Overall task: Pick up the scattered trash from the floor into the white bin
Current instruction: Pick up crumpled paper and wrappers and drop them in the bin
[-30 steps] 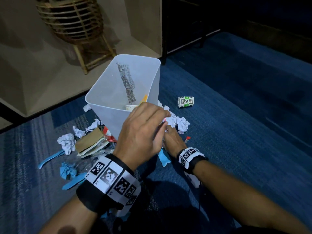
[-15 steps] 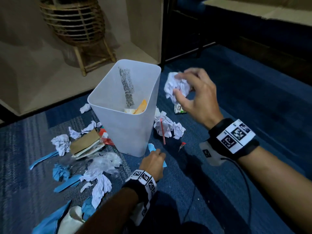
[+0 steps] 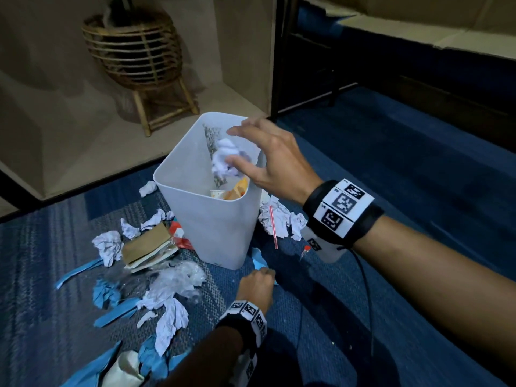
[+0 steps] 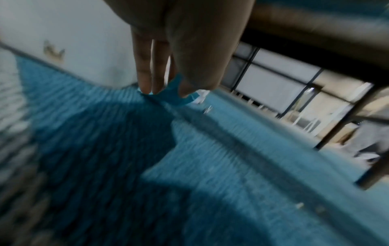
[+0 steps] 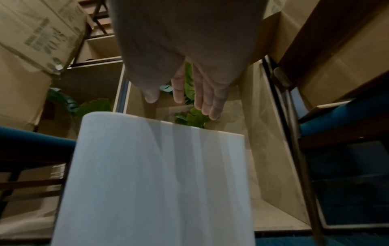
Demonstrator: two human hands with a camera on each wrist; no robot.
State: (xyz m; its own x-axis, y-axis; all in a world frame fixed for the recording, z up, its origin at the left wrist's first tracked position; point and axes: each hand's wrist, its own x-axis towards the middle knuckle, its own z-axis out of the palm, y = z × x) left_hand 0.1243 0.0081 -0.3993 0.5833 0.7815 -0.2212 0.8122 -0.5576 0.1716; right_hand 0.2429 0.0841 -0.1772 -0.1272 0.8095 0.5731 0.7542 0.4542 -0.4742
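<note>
At the frame's centre, the right hand spreads its fingers above the white bin, grasping nothing; a crumpled white paper is at the bin's mouth, just under the fingers. Lower centre, the left hand pinches a blue paper scrap lying on the carpet.

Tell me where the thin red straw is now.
In the head view, the thin red straw lies on crumpled white paper, right of the white plastic bin.
</note>
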